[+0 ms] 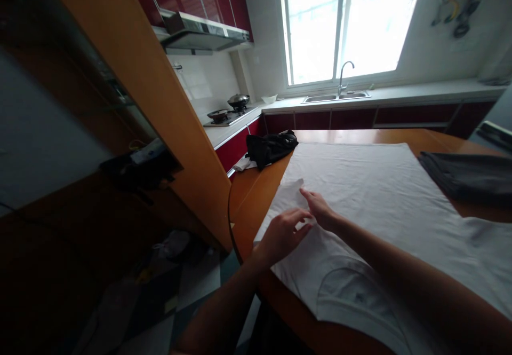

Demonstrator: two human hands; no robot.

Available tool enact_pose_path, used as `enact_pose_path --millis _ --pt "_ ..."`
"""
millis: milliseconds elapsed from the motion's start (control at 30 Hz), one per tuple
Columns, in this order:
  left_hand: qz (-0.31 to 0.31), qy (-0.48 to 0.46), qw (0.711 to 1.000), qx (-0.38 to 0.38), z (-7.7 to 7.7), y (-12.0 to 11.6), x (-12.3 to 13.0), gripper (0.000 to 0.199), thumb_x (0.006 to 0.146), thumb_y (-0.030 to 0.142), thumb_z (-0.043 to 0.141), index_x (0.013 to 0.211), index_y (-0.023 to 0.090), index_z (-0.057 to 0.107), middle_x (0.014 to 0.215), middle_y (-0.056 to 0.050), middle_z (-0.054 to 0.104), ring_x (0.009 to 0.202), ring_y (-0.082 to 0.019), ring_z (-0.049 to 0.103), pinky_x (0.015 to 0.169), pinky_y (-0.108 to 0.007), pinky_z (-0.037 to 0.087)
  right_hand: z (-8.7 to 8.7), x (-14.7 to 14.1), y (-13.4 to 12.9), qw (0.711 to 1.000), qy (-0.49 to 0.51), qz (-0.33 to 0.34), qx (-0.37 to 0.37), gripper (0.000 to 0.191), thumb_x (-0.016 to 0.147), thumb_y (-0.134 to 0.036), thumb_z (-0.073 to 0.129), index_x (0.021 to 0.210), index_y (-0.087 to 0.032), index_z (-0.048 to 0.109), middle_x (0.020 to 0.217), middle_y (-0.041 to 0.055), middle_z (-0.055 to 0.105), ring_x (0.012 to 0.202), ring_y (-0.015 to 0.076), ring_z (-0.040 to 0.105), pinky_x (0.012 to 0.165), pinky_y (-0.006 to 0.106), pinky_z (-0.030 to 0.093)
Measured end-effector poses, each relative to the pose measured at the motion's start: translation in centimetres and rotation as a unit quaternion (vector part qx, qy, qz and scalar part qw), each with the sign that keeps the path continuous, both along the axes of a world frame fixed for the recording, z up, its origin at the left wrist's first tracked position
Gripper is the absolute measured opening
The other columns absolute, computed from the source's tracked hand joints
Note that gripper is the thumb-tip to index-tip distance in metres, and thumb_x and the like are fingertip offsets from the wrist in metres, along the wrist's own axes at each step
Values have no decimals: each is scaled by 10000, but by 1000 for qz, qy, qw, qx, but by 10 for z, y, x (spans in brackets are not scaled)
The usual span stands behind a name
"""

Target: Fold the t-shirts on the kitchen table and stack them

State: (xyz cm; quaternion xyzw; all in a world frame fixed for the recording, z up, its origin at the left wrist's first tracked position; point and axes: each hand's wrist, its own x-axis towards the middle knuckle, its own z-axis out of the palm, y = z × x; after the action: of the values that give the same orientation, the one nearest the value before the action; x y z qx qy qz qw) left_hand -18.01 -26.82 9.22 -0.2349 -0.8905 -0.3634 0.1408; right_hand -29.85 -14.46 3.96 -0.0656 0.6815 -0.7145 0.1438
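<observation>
A white T-shirt lies spread on the wooden table, its neckline toward me and its lower hem toward the window. Over the left side of the shirt, my left hand hovers or rests with its fingers apart and curved, holding nothing visible. My right hand is just beyond it, its fingers pressed together at a small raised fold of the white cloth near the sleeve. The fingertips of both hands are close to each other.
Black cloth lies at the table's far left edge, and folded dark grey cloth at the right. Beyond the round wooden table are a counter with a sink and a stove with pans. A wooden cabinet frame stands left.
</observation>
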Motion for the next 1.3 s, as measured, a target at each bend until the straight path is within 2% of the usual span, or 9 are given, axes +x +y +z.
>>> enact_pose_path --millis 67,200,400,500,600,867,1067,1200,1300 --pt "-45 -29 999 8 -6 0 5 212 953 269 592 1127 207 695 1120 -75 731 907 -182 699 705 -254 576 -6 -2 0 995 73 -28 67 315 779 -471 610 663 -198 504 589 -57 458 555 107 435 502 229 353" --pt "11 -54 997 49 -3 -36 -19 229 969 291 573 1114 193 720 1047 -65 762 856 -175 719 728 -261 578 -10 0 -1 989 109 -27 98 121 719 -292 592 730 -172 594 618 -35 543 584 123 486 539 235 384" --pt "170 -52 983 -42 -1 -91 -79 216 898 175 591 1017 155 770 1037 -115 768 966 -235 719 877 -317 553 -4 -2 2 973 160 16 165 429 755 -179 553 1169 -145 663 967 95 740 868 223 673 766 315 526" --pt "108 -47 992 -37 -5 -90 -69 223 894 158 593 1024 177 774 1039 -91 756 956 -209 709 859 -284 544 -2 -3 6 941 214 9 263 549 790 -172 573 1338 -149 591 1167 140 718 1058 269 663 933 373 498" --pt "87 -28 996 12 -12 -88 -39 233 921 168 564 1039 181 765 1037 -85 729 944 -188 691 837 -271 544 2 0 8 917 227 12 327 557 840 -175 549 1396 -151 559 1155 160 720 1082 296 661 955 407 483" --pt "29 -22 997 67 -43 -104 6 262 967 234 546 1136 202 743 1230 -103 695 1154 -221 649 1028 -368 509 40 -5 9 987 86 7 134 531 842 -143 532 1373 -154 558 921 75 749 706 174 678 597 247 506" --pt "20 -19 998 57 -41 -113 -5 282 962 231 541 1157 186 740 1290 -105 687 1226 -233 625 1086 -403 485 26 -14 18 969 103 18 226 539 818 -101 564 1356 -134 581 892 82 742 677 157 654 617 238 489" --pt "65 -2 998 22 -34 -116 -33 328 971 208 472 1155 177 742 1277 -86 703 1234 -224 630 1116 -416 466 8 -14 21 937 149 21 315 549 820 -83 571 1369 -103 574 1002 123 743 783 174 677 716 250 499" --pt "58 4 998 -8 -35 -112 -59 350 968 221 466 1192 183 733 1286 -72 700 1258 -222 617 1119 -403 467 11 -12 22 922 163 12 351 543 829 -81 570 1372 -98 573 1041 137 736 828 178 681 736 243 490"
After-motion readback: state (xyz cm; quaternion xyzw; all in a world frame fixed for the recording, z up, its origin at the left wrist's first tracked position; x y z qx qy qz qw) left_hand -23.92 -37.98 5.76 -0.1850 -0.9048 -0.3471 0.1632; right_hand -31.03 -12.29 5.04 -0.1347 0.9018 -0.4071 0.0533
